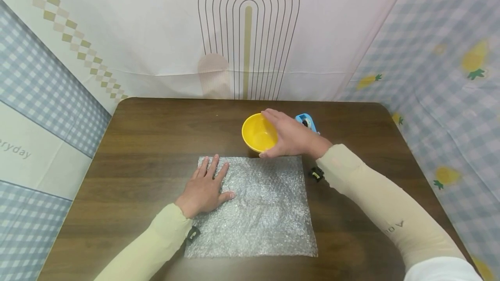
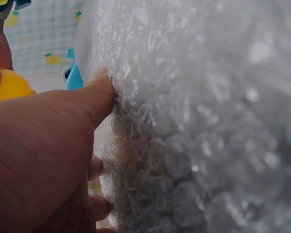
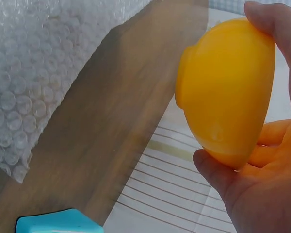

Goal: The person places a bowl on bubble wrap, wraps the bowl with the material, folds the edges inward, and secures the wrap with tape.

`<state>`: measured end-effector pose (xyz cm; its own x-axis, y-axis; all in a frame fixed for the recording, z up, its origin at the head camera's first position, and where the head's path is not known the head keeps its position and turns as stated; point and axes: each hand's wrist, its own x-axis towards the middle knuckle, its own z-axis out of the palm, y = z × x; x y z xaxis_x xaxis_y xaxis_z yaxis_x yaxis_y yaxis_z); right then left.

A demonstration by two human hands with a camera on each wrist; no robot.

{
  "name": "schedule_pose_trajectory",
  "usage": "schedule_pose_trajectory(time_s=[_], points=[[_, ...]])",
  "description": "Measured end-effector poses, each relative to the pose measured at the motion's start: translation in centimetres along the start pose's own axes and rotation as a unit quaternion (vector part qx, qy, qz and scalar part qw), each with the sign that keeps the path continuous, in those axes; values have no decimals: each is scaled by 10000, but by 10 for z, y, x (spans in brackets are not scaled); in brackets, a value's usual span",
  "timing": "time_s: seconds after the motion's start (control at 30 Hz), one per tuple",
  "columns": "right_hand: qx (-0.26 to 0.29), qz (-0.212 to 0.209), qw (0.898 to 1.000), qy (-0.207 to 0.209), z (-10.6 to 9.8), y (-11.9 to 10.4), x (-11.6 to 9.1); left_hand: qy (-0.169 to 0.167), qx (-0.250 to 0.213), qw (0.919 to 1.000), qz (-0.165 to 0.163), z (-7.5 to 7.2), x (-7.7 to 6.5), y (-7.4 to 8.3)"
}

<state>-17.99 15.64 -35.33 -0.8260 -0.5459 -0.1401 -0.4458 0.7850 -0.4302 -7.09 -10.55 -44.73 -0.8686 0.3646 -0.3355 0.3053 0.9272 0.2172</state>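
Observation:
A yellow bowl (image 1: 255, 133) is held in my right hand (image 1: 292, 135), above the table just past the far edge of a bubble wrap sheet (image 1: 261, 211). In the right wrist view, thumb and fingers grip the bowl (image 3: 228, 92) at opposite sides of its rim, its base towards the table. My left hand (image 1: 204, 189) rests with spread, straight fingers on the left part of the bubble wrap. Close up in the left wrist view, that hand's thumb (image 2: 101, 92) lies against the bubbles.
Behind my right hand on the brown wooden table (image 1: 156, 133) stands a small blue tape dispenser (image 1: 306, 120), partly hidden. Patterned cloth (image 1: 164, 34) hangs behind the table and along both sides.

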Motion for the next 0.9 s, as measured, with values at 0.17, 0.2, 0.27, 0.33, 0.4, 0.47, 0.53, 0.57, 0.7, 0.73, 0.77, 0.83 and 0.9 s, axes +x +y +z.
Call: schedule_pose_trajectory(time_s=[0.17, 0.2, 0.27, 0.33, 0.4, 0.47, 0.53, 0.57, 0.7, 0.73, 0.77, 0.83, 0.9], points=[[-45, -30, 9999, -111, 1, -6, -6, -33, 41, 10000, -21, 0, 1, 0], [-55, -55, 9999, -126, 1, -8, -7, -40, 55, 10000, -25, 0, 1, 0], [-75, -111, 9998, -135, 1, -10, -9, -45, 78, 10000, -26, 0, 1, 0], [-68, -160, 9998, -138, 2, -12, -10, -32, 94, 9999, -15, -1, 1, 0], [-51, -214, 9997, -141, 2, -14, -12, -21, 114, 9999, -22, -1, 1, 0], [-53, -257, 9996, -131, 3, -15, -13, -7, 125, 9999, -18, -1, 1, 0], [-83, -293, 9995, -116, 3, -16, -15, 0, 135, 9999, -16, 0, 1, 0], [-99, -313, 9994, -109, 3, -17, -16, -4, 145, 9999, -22, 0, 2, 0], [-136, -335, 9993, -117, 4, -20, -20, -17, 167, 9999, -17, 1, 2, 0], [-131, -338, 9993, -125, 5, -20, -21, -24, 171, 9998, -23, 1, 3, 0], [-125, -346, 9992, -139, 5, -21, -22, -34, 175, 9998, -28, 1, 3, 0], [-148, -371, 9991, -158, 5, -21, -23, -40, 165, 9998, -38, 1, 3, 0], [-202, -423, 9988, -163, 5, -22, -24, -38, 150, 9999, -51, 1, 3, 0]])
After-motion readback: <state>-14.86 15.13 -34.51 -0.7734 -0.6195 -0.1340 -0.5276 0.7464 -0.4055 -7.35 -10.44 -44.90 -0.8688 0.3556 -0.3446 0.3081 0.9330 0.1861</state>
